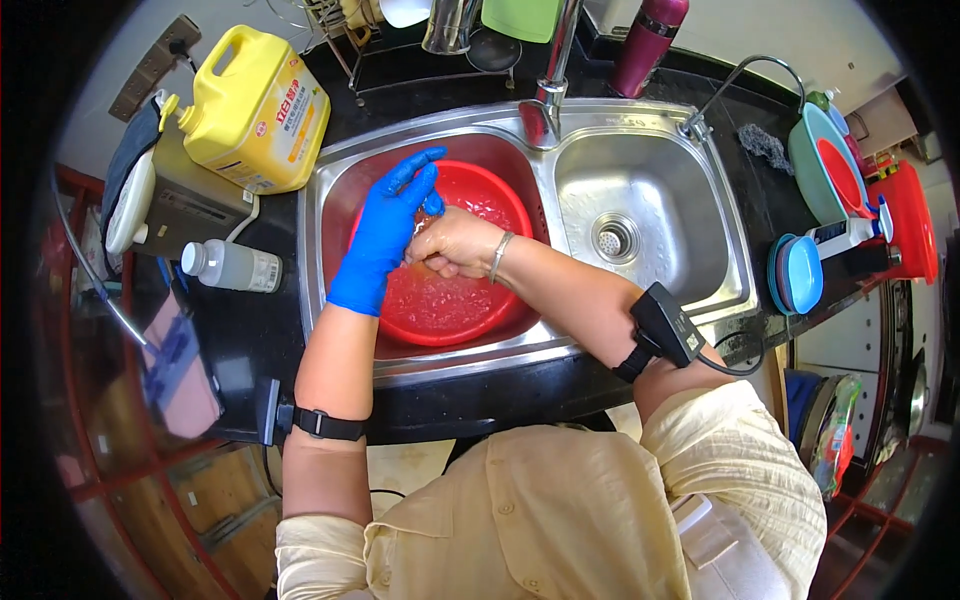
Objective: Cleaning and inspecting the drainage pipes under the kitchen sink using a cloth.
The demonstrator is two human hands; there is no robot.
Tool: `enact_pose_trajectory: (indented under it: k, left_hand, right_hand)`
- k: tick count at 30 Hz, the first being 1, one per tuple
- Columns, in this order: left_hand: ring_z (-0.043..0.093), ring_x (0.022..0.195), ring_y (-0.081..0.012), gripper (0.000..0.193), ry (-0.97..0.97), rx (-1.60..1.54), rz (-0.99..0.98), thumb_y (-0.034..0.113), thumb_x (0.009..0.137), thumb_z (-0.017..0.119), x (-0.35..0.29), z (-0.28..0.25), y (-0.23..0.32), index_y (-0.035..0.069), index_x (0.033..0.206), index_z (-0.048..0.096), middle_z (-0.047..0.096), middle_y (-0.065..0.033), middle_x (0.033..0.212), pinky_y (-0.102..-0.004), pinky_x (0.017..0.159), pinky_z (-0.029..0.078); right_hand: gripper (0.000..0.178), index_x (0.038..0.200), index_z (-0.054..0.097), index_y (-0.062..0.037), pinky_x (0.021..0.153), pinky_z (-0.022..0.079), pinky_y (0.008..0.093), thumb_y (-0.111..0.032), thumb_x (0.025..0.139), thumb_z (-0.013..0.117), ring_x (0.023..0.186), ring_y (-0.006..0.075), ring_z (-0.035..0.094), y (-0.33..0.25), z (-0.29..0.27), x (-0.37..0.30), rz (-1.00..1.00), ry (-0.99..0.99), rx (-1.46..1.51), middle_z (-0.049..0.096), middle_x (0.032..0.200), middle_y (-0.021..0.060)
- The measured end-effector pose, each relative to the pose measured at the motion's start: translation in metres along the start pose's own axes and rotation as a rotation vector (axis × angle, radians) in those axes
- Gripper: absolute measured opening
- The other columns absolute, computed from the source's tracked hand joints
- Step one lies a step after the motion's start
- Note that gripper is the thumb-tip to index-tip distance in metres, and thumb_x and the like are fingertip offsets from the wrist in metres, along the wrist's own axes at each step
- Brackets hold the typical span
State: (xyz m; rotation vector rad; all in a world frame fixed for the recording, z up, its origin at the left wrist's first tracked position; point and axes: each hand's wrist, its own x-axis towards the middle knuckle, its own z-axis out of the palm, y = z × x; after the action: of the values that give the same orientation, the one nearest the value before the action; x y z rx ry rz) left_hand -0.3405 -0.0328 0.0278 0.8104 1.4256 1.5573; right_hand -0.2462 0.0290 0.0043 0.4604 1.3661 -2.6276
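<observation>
My left hand, in a blue rubber glove, is over the left part of a red basin of water. Its fingers bend to the right, the upper ones partly stretched, around a small reddish-brown thing that I cannot make out. My bare right hand, with a bracelet at the wrist, is closed against that same thing, just right of the glove. The fingers hide most of it. Bubbly water fills the basin, which stands in the left bowl of a steel sink.
A tall faucet stands behind the sink. On the left counter are a yellow jug and a white-capped bottle. To the right are blue bowls, a spray bottle and a scouring pad. A maroon flask stands behind.
</observation>
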Motion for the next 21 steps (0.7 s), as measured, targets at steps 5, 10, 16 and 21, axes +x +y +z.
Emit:
enact_pose_trajectory:
  k: [5,10,16,21]
  left_hand:
    - [0.044,0.055,-0.0049,0.026,0.050,0.074,0.000,0.017,0.081,0.054,0.009,0.001,-0.014,0.007,0.104,0.056,0.051,-0.0002,0.063,-0.0187,0.051,0.037]
    - [0.044,0.052,-0.0057,0.022,0.163,0.123,-0.033,0.018,0.080,0.055,0.019,0.005,-0.036,0.006,0.098,0.058,0.051,-0.0007,0.060,-0.0202,0.048,0.036]
    - [0.045,0.050,-0.0071,0.021,0.265,0.150,-0.079,0.017,0.081,0.054,0.019,-0.006,-0.062,0.005,0.098,0.058,0.052,-0.0025,0.059,-0.0211,0.046,0.037]
    - [0.047,0.051,-0.0088,0.021,0.334,0.183,-0.068,0.013,0.082,0.050,0.027,-0.017,-0.081,0.004,0.099,0.056,0.053,-0.0043,0.061,-0.0229,0.047,0.039]
  right_hand:
    - [0.018,0.075,0.053,-0.0042,0.037,0.035,0.0271,-0.005,0.059,0.062,0.044,0.0152,0.046,0.012,-0.002,0.005,-0.140,0.310,-0.316,0.050,0.057,0.0053]
    - [0.025,0.082,0.054,0.0008,0.056,0.044,0.0315,-0.009,0.060,0.062,0.062,0.0225,0.057,0.058,-0.041,0.042,-0.450,0.370,-0.620,0.058,0.067,0.0137]
    - [0.027,0.083,0.056,0.0029,0.062,0.046,0.0338,-0.013,0.062,0.061,0.070,0.0270,0.059,0.059,-0.025,0.035,-0.385,0.422,-0.572,0.060,0.074,0.0175]
    - [0.031,0.084,0.056,0.0036,0.067,0.045,0.0396,-0.022,0.068,0.056,0.077,0.0353,0.057,0.056,-0.021,0.038,-0.248,0.555,-0.881,0.058,0.079,0.0232]
